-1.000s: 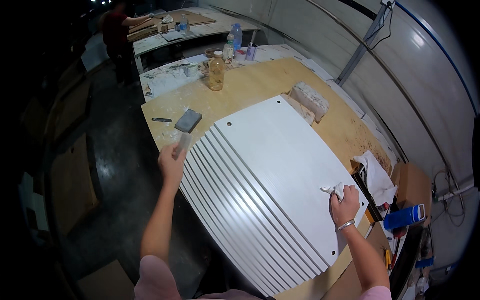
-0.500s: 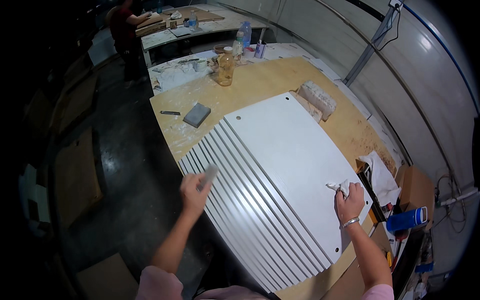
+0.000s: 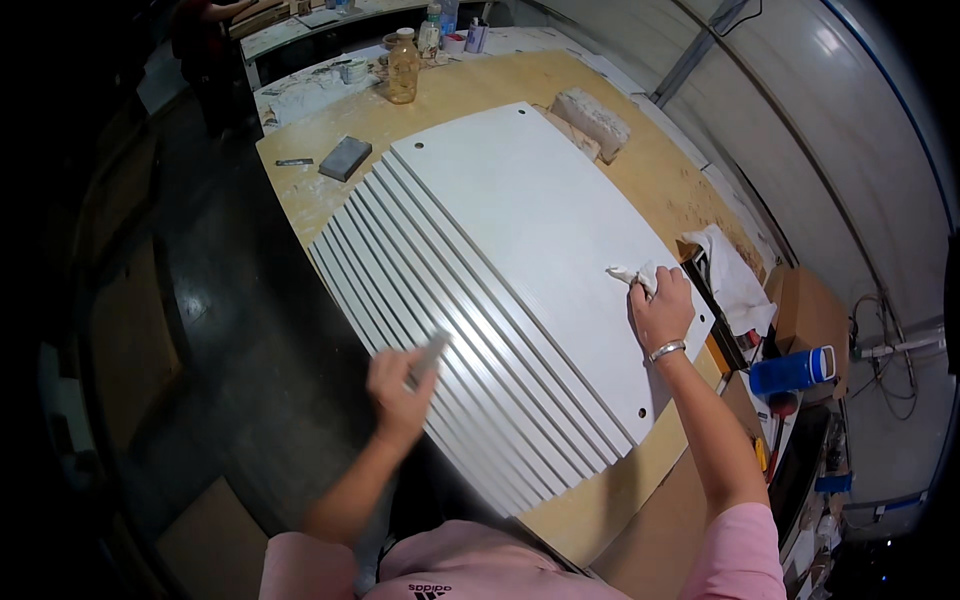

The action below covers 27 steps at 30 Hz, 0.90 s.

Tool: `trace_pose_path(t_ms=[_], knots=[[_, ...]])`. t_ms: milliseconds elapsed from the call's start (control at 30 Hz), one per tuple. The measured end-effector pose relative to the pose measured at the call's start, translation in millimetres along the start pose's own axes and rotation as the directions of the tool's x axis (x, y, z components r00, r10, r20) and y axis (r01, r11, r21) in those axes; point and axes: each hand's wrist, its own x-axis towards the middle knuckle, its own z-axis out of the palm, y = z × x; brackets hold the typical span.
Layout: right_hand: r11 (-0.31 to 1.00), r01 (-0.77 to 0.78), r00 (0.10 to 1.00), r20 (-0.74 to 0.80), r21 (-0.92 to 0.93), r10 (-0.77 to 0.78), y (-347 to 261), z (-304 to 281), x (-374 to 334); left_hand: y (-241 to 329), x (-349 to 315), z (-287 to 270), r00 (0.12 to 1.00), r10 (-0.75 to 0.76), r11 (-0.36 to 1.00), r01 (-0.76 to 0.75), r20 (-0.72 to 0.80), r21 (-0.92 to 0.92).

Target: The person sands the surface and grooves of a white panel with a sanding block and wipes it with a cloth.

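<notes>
A large white panel with round holes near its corners lies on the table. Along its left side runs a row of narrow white strips with grey lines between them. Over the outer strips, my left hand is closed on a thin grey block, blurred by motion; whether the block touches the strips, I cannot tell. On the right part of the panel rests my right hand, its fingers bunched around a crumpled white rag.
Beyond the panel are a grey block, a bottle of amber liquid and a whitish rough block. A white cloth, a cardboard box and a blue bottle sit at right. Another person stands far left.
The view has tilted, so the table sits higher in the picture. My left hand has moved nearer to me along the strips with the grey block. My right hand keeps its place on the panel.
</notes>
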Motion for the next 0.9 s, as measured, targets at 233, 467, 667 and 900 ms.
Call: trace_pose_path(t_ms=[233, 467, 667, 900], knots=[[1.0, 0.015, 0.999, -0.034, 0.007, -0.015, 0.4, 5.4, -0.8, 127.2, -132.4, -1.6, 0.92, 0.207, 0.953, -0.112, 0.334, -0.282], [1.0, 0.018, 0.999, -0.045, 0.0, -0.018, -1.4, 6.2, -0.8, 122.9, -117.2, 16.0, 0.934, 0.278, 0.951, -0.236, 0.224, -0.198], [1.0, 0.003, 1.0, -0.025, -0.01, -0.003, -0.5, 3.3, 0.7, 79.6, -73.3, 10.4, 0.966, 0.21, 0.978, -0.208, 0.152, -0.03], [1.0, -0.006, 1.0, -0.01, 0.008, 0.006, -7.1, 2.2, 0.7, -48.6, 61.5, -5.9, 0.998, 0.036, 0.99, -0.029, -0.045, 0.137]])
